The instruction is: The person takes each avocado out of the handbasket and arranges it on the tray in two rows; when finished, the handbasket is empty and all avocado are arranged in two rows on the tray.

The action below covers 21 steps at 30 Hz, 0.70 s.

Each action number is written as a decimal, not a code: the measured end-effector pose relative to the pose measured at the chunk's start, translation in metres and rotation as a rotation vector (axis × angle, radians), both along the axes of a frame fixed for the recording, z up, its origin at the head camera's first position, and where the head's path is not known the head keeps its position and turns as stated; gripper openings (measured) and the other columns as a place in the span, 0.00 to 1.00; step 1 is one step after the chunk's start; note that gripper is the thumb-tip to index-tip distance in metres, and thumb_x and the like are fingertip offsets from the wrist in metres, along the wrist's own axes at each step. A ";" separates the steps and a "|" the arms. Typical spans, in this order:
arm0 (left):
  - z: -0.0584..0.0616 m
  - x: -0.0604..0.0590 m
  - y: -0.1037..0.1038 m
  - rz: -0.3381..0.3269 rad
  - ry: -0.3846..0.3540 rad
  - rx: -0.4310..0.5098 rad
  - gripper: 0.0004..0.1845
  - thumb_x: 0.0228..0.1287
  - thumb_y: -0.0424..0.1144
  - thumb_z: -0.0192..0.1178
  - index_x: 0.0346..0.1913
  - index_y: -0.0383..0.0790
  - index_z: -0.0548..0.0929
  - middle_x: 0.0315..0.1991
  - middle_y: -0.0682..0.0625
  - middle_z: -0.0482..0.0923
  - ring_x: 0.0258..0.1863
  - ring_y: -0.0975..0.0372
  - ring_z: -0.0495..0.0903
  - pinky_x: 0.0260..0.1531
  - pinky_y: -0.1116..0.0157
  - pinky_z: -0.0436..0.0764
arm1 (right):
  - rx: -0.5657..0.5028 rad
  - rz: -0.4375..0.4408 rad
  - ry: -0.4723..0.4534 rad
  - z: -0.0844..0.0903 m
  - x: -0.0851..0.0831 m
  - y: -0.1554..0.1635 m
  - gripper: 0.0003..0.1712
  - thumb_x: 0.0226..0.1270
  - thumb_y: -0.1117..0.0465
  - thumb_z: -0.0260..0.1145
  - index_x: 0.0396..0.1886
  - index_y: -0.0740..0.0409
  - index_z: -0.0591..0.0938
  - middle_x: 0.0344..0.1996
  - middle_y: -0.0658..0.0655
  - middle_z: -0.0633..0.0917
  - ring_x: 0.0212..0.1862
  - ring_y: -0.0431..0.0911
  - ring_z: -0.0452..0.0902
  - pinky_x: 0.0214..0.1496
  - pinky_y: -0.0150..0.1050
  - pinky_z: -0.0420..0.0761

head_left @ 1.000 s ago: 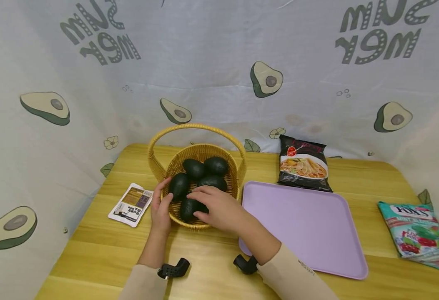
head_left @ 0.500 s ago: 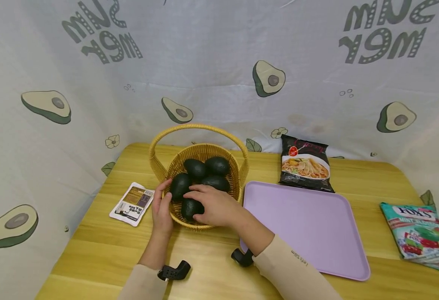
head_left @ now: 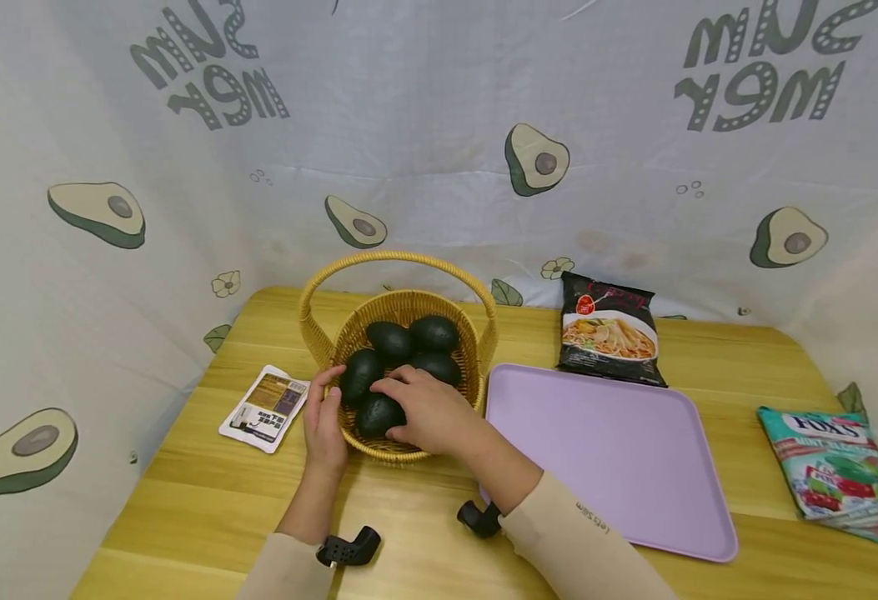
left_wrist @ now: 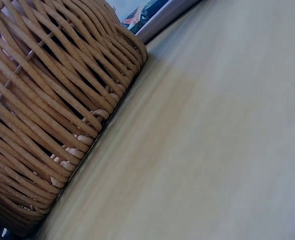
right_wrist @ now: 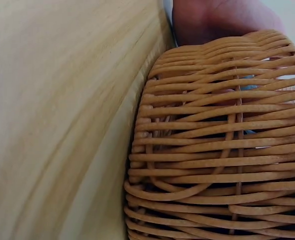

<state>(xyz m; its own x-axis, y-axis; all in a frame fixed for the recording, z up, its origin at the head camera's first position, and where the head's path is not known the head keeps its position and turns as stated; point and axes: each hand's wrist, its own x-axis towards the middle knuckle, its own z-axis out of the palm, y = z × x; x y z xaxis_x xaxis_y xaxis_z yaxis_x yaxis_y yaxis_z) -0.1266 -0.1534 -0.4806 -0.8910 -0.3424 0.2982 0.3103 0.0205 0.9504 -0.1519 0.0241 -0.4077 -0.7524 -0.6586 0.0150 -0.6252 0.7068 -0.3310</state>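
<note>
A yellow wicker basket (head_left: 389,452) with an arched handle stands on the wooden table, holding several dark green avocados (head_left: 391,341). Against the basket's left rim is my left hand (head_left: 326,425), its thumb at the rim and its fingers round the outer wall. My right hand (head_left: 434,412) reaches over the front right rim, fingers and thumb curled round the front avocado (head_left: 378,416), which still lies in the basket. In the left wrist view the woven wall (left_wrist: 52,90) fills the upper left. The right wrist view shows the wall (right_wrist: 222,145) with part of a hand (right_wrist: 222,20) behind it.
A lilac tray (head_left: 611,458) lies right of the basket, under the right forearm. Behind it is a black noodle packet (head_left: 609,333); a teal candy bag (head_left: 836,475) lies far right. Left of the basket is a small white-edged pouch (head_left: 264,408). A printed curtain (head_left: 423,150) hangs behind the table.
My right hand has closed in on the front avocado, which has turned and shifted slightly left in the basket. My left hand stays at the basket's left rim.
</note>
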 end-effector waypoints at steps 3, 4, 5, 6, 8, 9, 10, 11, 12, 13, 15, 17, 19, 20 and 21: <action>0.000 0.000 0.001 0.000 0.003 0.004 0.21 0.76 0.33 0.41 0.62 0.26 0.75 0.61 0.49 0.76 0.66 0.69 0.67 0.66 0.74 0.62 | -0.038 -0.024 0.006 -0.001 0.001 0.002 0.36 0.62 0.47 0.76 0.70 0.43 0.76 0.64 0.52 0.78 0.65 0.50 0.76 0.65 0.48 0.79; 0.000 0.000 0.001 -0.002 0.003 0.009 0.21 0.76 0.33 0.40 0.63 0.26 0.75 0.62 0.48 0.75 0.66 0.69 0.67 0.66 0.74 0.63 | -0.053 -0.033 0.010 -0.001 0.002 0.002 0.36 0.63 0.47 0.76 0.69 0.43 0.76 0.63 0.52 0.79 0.64 0.50 0.76 0.65 0.48 0.79; 0.000 0.000 0.001 -0.003 0.001 0.012 0.21 0.76 0.33 0.40 0.63 0.26 0.75 0.62 0.47 0.75 0.67 0.69 0.67 0.65 0.74 0.64 | -0.072 -0.043 0.016 -0.001 0.002 0.003 0.36 0.63 0.46 0.75 0.69 0.43 0.76 0.63 0.52 0.79 0.64 0.50 0.77 0.65 0.47 0.79; 0.000 0.001 0.001 -0.005 -0.001 0.016 0.21 0.77 0.33 0.40 0.63 0.27 0.74 0.63 0.47 0.75 0.67 0.69 0.67 0.65 0.74 0.65 | -0.090 -0.052 0.027 -0.002 0.003 0.003 0.36 0.63 0.46 0.75 0.70 0.43 0.76 0.62 0.52 0.79 0.63 0.49 0.77 0.65 0.47 0.79; 0.000 0.002 0.001 -0.006 -0.008 0.019 0.22 0.77 0.34 0.39 0.64 0.27 0.74 0.64 0.45 0.74 0.67 0.69 0.68 0.64 0.74 0.66 | -0.140 -0.067 0.066 -0.003 0.004 0.004 0.36 0.63 0.45 0.75 0.70 0.44 0.75 0.62 0.53 0.79 0.62 0.49 0.78 0.63 0.47 0.80; 0.000 0.002 0.001 -0.006 -0.010 0.019 0.22 0.77 0.34 0.39 0.64 0.28 0.74 0.64 0.44 0.74 0.67 0.69 0.68 0.64 0.74 0.67 | -0.172 -0.073 0.092 -0.003 0.005 0.004 0.37 0.62 0.46 0.76 0.70 0.44 0.76 0.61 0.53 0.79 0.62 0.49 0.78 0.63 0.46 0.81; 0.000 0.002 0.001 -0.004 -0.013 0.013 0.22 0.77 0.35 0.39 0.65 0.28 0.74 0.65 0.42 0.74 0.67 0.69 0.68 0.64 0.74 0.67 | -0.207 -0.079 0.123 -0.004 0.006 0.005 0.37 0.62 0.46 0.76 0.69 0.45 0.76 0.61 0.54 0.79 0.60 0.49 0.79 0.61 0.46 0.82; 0.000 0.002 0.001 -0.002 -0.014 0.008 0.22 0.78 0.35 0.39 0.65 0.28 0.74 0.65 0.41 0.73 0.67 0.69 0.68 0.65 0.74 0.66 | -0.240 -0.085 0.159 -0.005 0.007 0.005 0.37 0.61 0.47 0.77 0.69 0.46 0.76 0.61 0.54 0.79 0.59 0.50 0.80 0.61 0.46 0.82; 0.000 0.002 0.001 0.000 -0.017 0.002 0.22 0.78 0.35 0.39 0.65 0.29 0.74 0.65 0.39 0.73 0.67 0.69 0.68 0.65 0.75 0.66 | -0.272 -0.092 0.197 -0.006 0.007 0.005 0.37 0.60 0.47 0.78 0.68 0.47 0.77 0.60 0.55 0.78 0.58 0.50 0.81 0.60 0.45 0.83; 0.000 0.002 0.000 0.002 -0.017 -0.003 0.22 0.78 0.35 0.39 0.65 0.29 0.74 0.66 0.38 0.73 0.67 0.69 0.68 0.65 0.75 0.65 | -0.305 -0.099 0.236 -0.008 0.008 0.006 0.37 0.59 0.48 0.79 0.67 0.47 0.77 0.60 0.56 0.79 0.57 0.51 0.81 0.59 0.45 0.83; -0.001 0.002 0.000 0.007 -0.015 -0.014 0.22 0.78 0.35 0.39 0.65 0.29 0.74 0.66 0.36 0.72 0.67 0.69 0.67 0.66 0.75 0.64 | -0.368 -0.115 0.310 -0.011 0.010 0.007 0.38 0.56 0.48 0.80 0.66 0.48 0.78 0.60 0.57 0.79 0.56 0.51 0.83 0.57 0.46 0.84; -0.001 0.001 0.000 0.008 -0.012 -0.021 0.22 0.78 0.35 0.39 0.65 0.29 0.74 0.66 0.36 0.72 0.68 0.69 0.67 0.67 0.74 0.63 | -0.427 -0.126 0.377 -0.013 0.011 0.009 0.39 0.53 0.48 0.82 0.65 0.49 0.78 0.60 0.58 0.79 0.56 0.52 0.83 0.56 0.46 0.85; -0.001 0.001 0.000 0.011 -0.005 -0.028 0.22 0.78 0.35 0.39 0.65 0.29 0.75 0.66 0.35 0.73 0.67 0.69 0.67 0.67 0.74 0.62 | -0.482 -0.126 0.430 -0.015 0.012 0.010 0.40 0.52 0.49 0.83 0.65 0.50 0.78 0.59 0.58 0.79 0.56 0.53 0.83 0.56 0.46 0.85; -0.001 0.000 0.000 0.014 0.000 -0.030 0.22 0.78 0.35 0.39 0.65 0.29 0.75 0.66 0.35 0.73 0.67 0.69 0.68 0.67 0.74 0.62 | -0.504 -0.123 0.450 -0.016 0.012 0.010 0.41 0.51 0.49 0.84 0.64 0.51 0.78 0.59 0.59 0.79 0.57 0.53 0.83 0.56 0.46 0.85; -0.001 0.000 0.000 0.018 0.004 -0.032 0.22 0.77 0.34 0.39 0.65 0.29 0.75 0.66 0.34 0.73 0.67 0.69 0.68 0.67 0.74 0.62 | -0.523 -0.117 0.467 -0.016 0.013 0.010 0.41 0.50 0.50 0.84 0.64 0.51 0.78 0.59 0.59 0.79 0.57 0.53 0.83 0.56 0.45 0.85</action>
<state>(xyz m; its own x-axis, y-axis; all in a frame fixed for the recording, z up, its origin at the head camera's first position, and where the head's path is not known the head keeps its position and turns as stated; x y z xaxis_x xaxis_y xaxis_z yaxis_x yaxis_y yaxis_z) -0.1264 -0.1530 -0.4820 -0.8836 -0.3482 0.3130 0.3133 0.0569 0.9479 -0.1392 0.0344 -0.4241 -0.6556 -0.3918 0.6456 -0.7140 0.5998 -0.3612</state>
